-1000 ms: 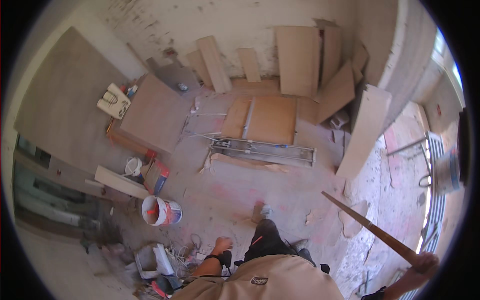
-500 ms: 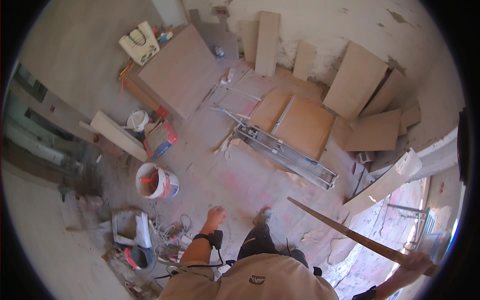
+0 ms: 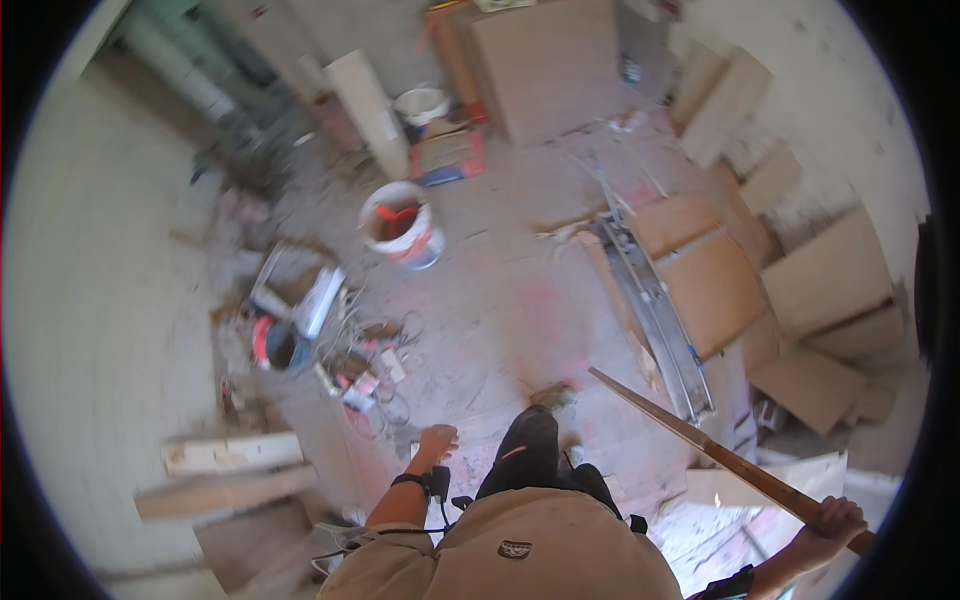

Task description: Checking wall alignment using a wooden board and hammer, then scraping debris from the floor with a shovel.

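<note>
My right hand is wrapped round the thick end of a long wooden stick. The stick slants up and to the left, its narrow end off the right side of my legs. My left hand hangs low in front of me with its fingers curled in and nothing seen in it. A cabled device is strapped at that wrist. Nearest to this hand, on the floor, lies a tangle of cables with small items among it.
A white bucket with something red inside stands ahead left. A tile cutter lies ahead right beside a brown board. Several tiles lean along the right wall. Wood pieces lie at the left, near a dark bucket.
My view has turned to the left, so the bucket, cables and tile cutter sit further right. Wood pieces at the lower left have come into view. My right hand keeps the stick.
</note>
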Available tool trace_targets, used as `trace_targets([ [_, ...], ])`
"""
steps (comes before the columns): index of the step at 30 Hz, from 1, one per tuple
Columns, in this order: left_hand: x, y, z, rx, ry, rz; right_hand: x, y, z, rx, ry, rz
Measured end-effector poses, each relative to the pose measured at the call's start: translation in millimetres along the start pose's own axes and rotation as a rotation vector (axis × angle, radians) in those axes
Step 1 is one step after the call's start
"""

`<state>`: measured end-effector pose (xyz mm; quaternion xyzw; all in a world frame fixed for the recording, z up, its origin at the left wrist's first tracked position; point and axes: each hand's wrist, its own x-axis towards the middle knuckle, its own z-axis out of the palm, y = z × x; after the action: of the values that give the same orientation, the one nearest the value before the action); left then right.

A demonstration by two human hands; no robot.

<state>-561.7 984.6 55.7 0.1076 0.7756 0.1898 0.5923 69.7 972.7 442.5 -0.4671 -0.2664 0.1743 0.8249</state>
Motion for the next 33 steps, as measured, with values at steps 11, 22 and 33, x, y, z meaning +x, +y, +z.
trace_targets([
  [11,-161,-298,21,-0.471,0.203,-0.233,2,60,102,0.074,-0.283,0.236],
  [22,-186,-373,25,-0.508,0.383,-0.325,-95,84,222,0.202,-0.615,0.314],
  [33,49,-332,-93,-0.003,0.290,-0.068,-150,138,318,-0.055,-0.458,0.238],
])
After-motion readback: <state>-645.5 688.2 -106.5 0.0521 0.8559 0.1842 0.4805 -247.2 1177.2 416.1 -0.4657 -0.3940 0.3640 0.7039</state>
